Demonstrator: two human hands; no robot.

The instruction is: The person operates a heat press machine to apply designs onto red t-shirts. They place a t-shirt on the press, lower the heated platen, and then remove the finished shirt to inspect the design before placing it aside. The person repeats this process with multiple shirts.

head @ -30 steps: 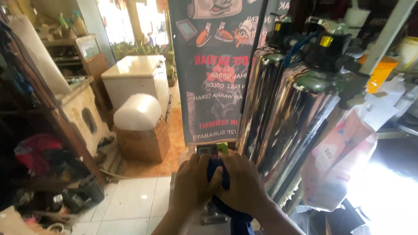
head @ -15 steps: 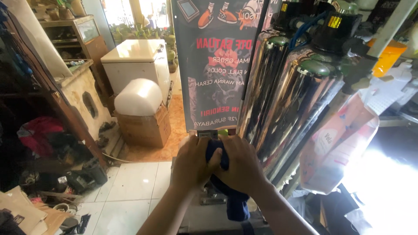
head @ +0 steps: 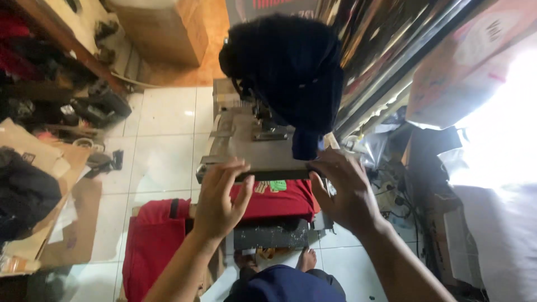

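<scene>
The flat grey metal upper plate [head: 254,154] of a heat press is sitting raised in the middle of the scene, and both hands are now at its near edge. The left hand [head: 219,196] is resting its spread, open fingers [head: 226,170] against the plate's near left corner, gripping nothing. The right hand [head: 344,193] is hovering just beside the near right corner, its fingers [head: 327,168] also spread open and empty.

Half a second ago both hands were closed together over the dark navy cloth [head: 291,72] wrapped round the press handle; that cloth is now hanging free at the far side, above the plate, with no hand on it. The view has also tilted down from the banner and shiny cylinders to the press and the floor.

Under the plate, a red printed shirt [head: 274,200] is lying on the lower platen, just below the hands. A second red garment [head: 151,243] is lying near left. Beyond it, white floor tiles [head: 162,162] are showing, with flattened brown cardboard [head: 45,184] at the left and a brown cardboard box [head: 162,28] far left.
</scene>
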